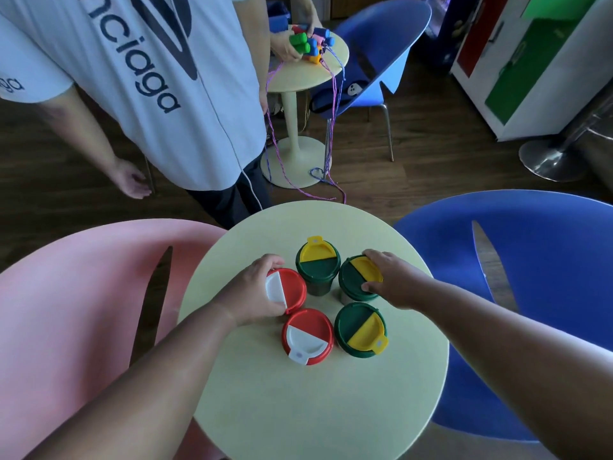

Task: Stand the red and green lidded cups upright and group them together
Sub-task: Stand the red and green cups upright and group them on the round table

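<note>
**Five lidded cups upright, clustered on the round table**

Five cups are gathered mid-table (298, 410). One red-lidded cup (292, 288) is gripped at its rim by the left hand (255, 290); one green-lidded cup (356, 280) is gripped by the right hand (388, 277).

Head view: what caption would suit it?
Two hands grip a red-lidded cup and a green-lidded cup, grouping five upright cups.

- I'm gripping a smooth, glossy red plastic lid (292, 287) and a green plastic lid (353, 282).
- They're sitting on my matt, pale yellow round table (298, 410).
- Dark wood floor (414, 154) is showing a slight sheen.
</note>
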Demonstrator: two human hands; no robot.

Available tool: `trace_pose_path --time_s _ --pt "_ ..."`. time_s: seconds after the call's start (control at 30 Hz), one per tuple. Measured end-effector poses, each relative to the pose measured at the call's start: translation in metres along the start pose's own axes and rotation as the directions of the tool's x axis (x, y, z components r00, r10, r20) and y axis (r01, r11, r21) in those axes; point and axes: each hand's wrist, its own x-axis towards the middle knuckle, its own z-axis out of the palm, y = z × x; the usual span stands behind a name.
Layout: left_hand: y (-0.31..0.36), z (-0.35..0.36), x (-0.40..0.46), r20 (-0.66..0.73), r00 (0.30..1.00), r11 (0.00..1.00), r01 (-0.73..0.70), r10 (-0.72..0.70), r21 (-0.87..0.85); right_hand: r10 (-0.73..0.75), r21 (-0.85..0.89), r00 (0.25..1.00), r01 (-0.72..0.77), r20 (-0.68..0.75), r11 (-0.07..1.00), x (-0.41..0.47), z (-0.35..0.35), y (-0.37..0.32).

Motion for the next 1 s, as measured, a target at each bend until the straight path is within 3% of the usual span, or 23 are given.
trace_pose_path --time_s 0.2,0.3,0.4,0.77,1.0 --pt "-0.006 0.003 0.007 -0.113 0.969 0.967 0.202 -0.220 -0.155 -0.001 0.018 1.000 0.001 -0.006 1.000 0.001 0.000 0.002" --pt "-0.008 0.006 0.008 -0.115 0.958 0.940 0.226 -0.261 -0.255 0.002 0.032 1.000 -0.002 -0.009 0.999 0.000 0.002 0.003" --pt "-0.009 0.006 0.008 -0.123 0.959 0.925 0.207 -0.256 -0.318 -0.001 0.034 1.000 0.001 -0.014 0.999 0.002 0.003 0.004" --pt "-0.011 0.001 0.019 -0.040 0.992 0.970 0.106 -0.118 -0.220 -0.019 0.006 1.000 0.019 0.003 1.000 0.007 0.002 0.006" --pt "-0.005 0.007 0.016 -0.112 0.983 0.968 0.117 -0.145 -0.222 -0.024 0.002 1.000 0.024 -0.004 1.000 0.008 0.004 0.009"
